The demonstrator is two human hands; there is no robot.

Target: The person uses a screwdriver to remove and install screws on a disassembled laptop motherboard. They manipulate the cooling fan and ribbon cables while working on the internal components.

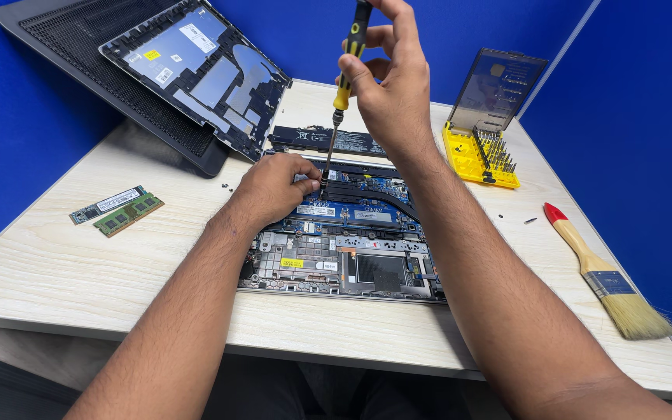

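An opened laptop base (344,260) lies on the light wooden table (56,257), its circuit board and black heat pipes exposed. My right hand (390,85) grips the black and yellow handle of a screwdriver (345,78), held upright above the board. The thin shaft runs down to a spot near the board's upper left. My left hand (274,187) rests on the laptop there, fingertips pinching the shaft close to its tip.
A detached laptop bottom cover (196,70) leans on a dark mesh stand (79,47) at back left. Two memory sticks (117,210) lie left. A yellow bit case (484,148) with its lid up stands back right, a paintbrush (604,276) at right. Loose screws (225,187) lie about.
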